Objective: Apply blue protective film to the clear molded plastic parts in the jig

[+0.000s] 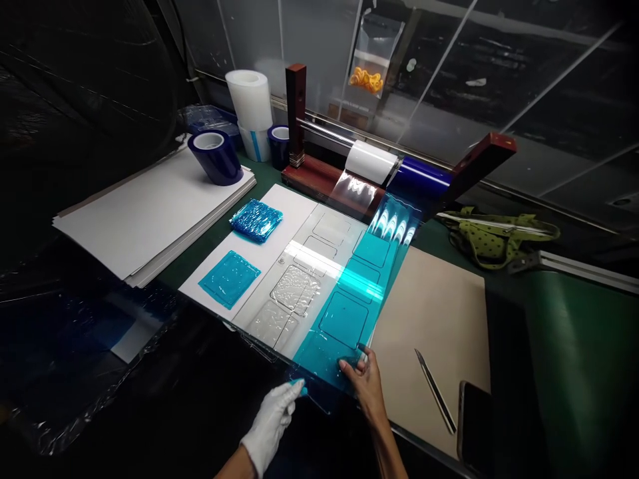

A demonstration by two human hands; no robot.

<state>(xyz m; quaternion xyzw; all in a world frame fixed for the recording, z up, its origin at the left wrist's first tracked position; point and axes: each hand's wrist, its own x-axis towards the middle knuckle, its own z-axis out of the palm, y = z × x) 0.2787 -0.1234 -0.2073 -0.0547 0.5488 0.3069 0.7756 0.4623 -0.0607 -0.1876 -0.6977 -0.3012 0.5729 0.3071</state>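
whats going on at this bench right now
A person is holding the near end of a translucent blue film strip that runs from a wooden roll holder over a clear plastic sheet with cut-out squares. The white-gloved left hand touches the film's near edge, and the bare right hand pinches that edge. A slim metal knife lies untouched on the beige board to the right. A loose blue film square lies on the white sheet to the left.
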